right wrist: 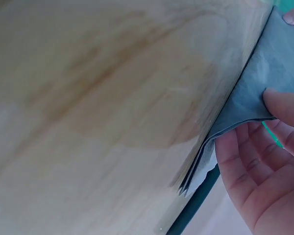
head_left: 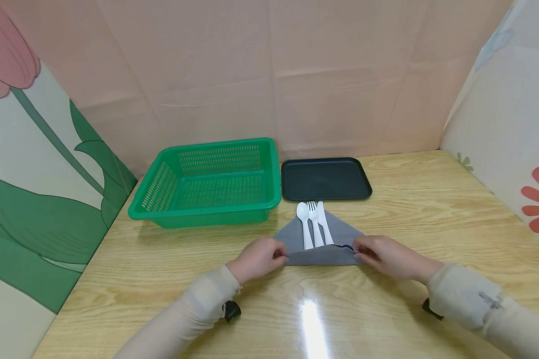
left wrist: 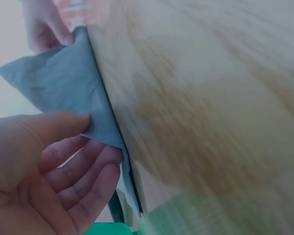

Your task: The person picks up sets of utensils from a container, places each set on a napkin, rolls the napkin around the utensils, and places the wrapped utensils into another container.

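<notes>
A grey napkin (head_left: 321, 257) lies on the table with its near edge folded up and its point towards the back. On it rest a white spoon (head_left: 303, 214), a white fork (head_left: 315, 222) and a white knife (head_left: 325, 224), side by side; the fold covers their lower handle ends. My left hand (head_left: 261, 257) pinches the napkin's left side between thumb and fingers. At the right side, my right hand (head_left: 388, 257) pinches the folded edge. Both wrist views show the lifted napkin flap (left wrist: 71, 81) between thumb and fingers, with several cloth layers (right wrist: 198, 164) beneath.
A green plastic basket (head_left: 206, 218) stands behind and to the left of the napkin. Beside it, a black tray (head_left: 325, 178) lies flat behind the cutlery. The wooden table (head_left: 422, 199) meets a pinkish backdrop at the rear and printed side panels.
</notes>
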Demonstrator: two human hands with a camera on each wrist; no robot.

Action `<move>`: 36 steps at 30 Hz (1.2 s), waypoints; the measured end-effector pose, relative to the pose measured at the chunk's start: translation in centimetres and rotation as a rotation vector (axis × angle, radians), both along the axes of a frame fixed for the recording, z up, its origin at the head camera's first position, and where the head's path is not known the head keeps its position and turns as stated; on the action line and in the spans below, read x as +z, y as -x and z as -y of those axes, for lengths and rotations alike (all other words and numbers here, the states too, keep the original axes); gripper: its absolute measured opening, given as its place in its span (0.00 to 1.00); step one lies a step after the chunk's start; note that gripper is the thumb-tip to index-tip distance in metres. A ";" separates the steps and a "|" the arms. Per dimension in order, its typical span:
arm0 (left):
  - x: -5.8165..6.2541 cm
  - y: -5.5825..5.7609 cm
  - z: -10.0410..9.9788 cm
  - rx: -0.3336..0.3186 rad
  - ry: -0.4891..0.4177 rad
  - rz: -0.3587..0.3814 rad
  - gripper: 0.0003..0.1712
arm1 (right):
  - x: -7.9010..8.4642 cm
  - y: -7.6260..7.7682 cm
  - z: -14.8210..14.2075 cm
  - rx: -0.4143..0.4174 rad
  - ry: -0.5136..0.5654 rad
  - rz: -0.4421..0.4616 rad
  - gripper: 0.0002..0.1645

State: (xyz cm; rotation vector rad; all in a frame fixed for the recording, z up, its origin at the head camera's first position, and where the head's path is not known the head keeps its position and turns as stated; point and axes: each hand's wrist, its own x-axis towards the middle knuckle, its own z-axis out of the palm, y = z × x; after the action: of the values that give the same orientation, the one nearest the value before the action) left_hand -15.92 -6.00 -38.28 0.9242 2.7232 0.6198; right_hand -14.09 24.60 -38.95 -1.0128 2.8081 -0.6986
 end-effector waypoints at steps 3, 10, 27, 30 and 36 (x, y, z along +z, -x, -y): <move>0.0 0.1 0.1 0.000 -0.012 0.005 0.07 | 0.1 0.1 0.0 0.015 0.013 -0.019 0.08; 0.0 0.3 0.3 0.000 -0.042 0.012 0.07 | 0.4 0.3 0.0 0.005 -0.003 0.023 0.06; -0.2 0.6 0.3 0.018 -0.071 0.030 0.07 | 0.6 0.6 -0.1 -0.007 0.000 0.070 0.06; -0.1 0.6 0.2 0.021 -0.072 0.030 0.07 | 0.5 0.7 -0.1 -0.012 -0.010 0.063 0.06; -0.1 0.7 0.2 0.027 -0.055 0.029 0.08 | 0.2 0.9 -0.2 -0.030 -0.010 0.060 0.05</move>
State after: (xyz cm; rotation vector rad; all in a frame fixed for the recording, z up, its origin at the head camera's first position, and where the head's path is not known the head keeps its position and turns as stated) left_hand -16.59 -6.19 -38.36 0.8856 2.7092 0.7115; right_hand -14.99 24.82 -38.71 -0.9333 2.7778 -0.7054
